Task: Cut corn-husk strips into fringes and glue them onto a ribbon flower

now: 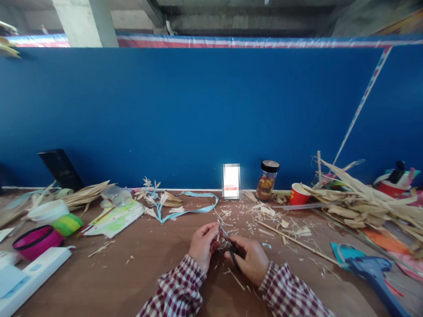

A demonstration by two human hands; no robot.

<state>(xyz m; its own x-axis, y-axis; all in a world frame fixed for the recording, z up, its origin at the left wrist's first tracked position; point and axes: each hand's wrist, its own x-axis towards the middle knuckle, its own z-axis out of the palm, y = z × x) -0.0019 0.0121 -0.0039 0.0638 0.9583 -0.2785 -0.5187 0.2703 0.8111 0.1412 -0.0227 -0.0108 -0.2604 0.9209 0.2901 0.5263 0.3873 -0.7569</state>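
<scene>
Both hands meet low over the brown table [139,274], sleeves in red-and-white check. My right hand [249,259] is closed round the black handles of small scissors [229,244], whose blades point up and left. My left hand [203,245] pinches a thin pale straw piece [220,230] at the blade tips. Straw clippings [235,218] lie scattered just beyond the hands.
A pile of dried husks [367,203], a red paper cup [299,194] and a black-lidded jar [267,180] stand right. A blue glue gun [372,270] lies near right. Left: a pink bowl [36,241], green tape roll [67,224], white power strip [24,283], blue ribbon [192,208]. A blue wall is behind.
</scene>
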